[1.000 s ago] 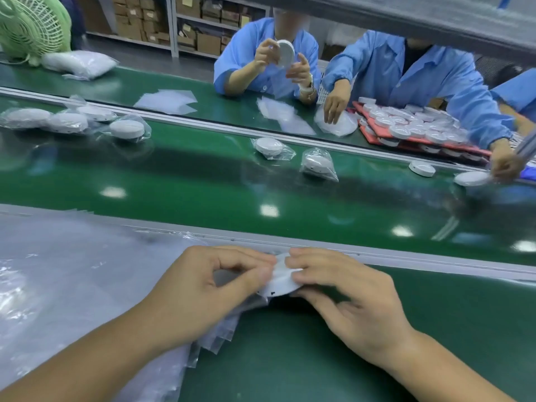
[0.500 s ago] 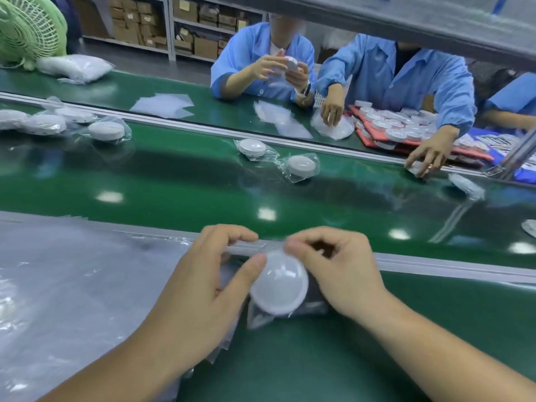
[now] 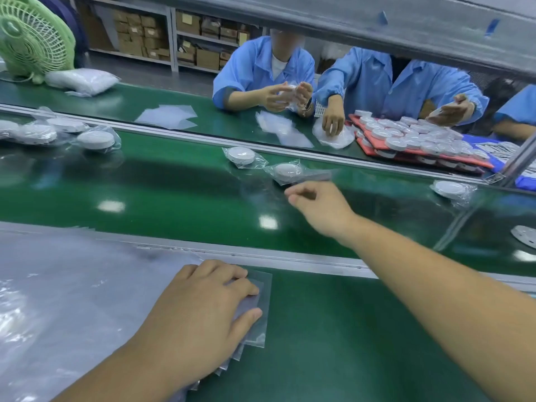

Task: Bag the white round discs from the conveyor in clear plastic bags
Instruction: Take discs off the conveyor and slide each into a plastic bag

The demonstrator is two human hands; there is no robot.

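My left hand (image 3: 200,309) lies flat, fingers spread, on a stack of clear plastic bags (image 3: 262,288) on the near green table. My right hand (image 3: 317,207) reaches out over the conveyor belt (image 3: 174,192), blurred, with fingers loosely curled and nothing visible in them. Just beyond its fingertips lies a bagged white disc (image 3: 287,171), and another bagged disc (image 3: 240,154) lies left of that. A bare white disc (image 3: 525,235) lies on the belt at the right edge.
More bagged discs (image 3: 95,139) ride the belt at far left and one (image 3: 449,188) at right. Across the belt, people in blue coats work beside a red tray (image 3: 374,150) stacked with discs. A large plastic sheet (image 3: 58,285) covers the near left; a green fan (image 3: 32,39) stands far left.
The bagged disc I held in both hands is gone from them. My right hand has shot forward over the belt. My left hand has dropped flat onto the bag stack.
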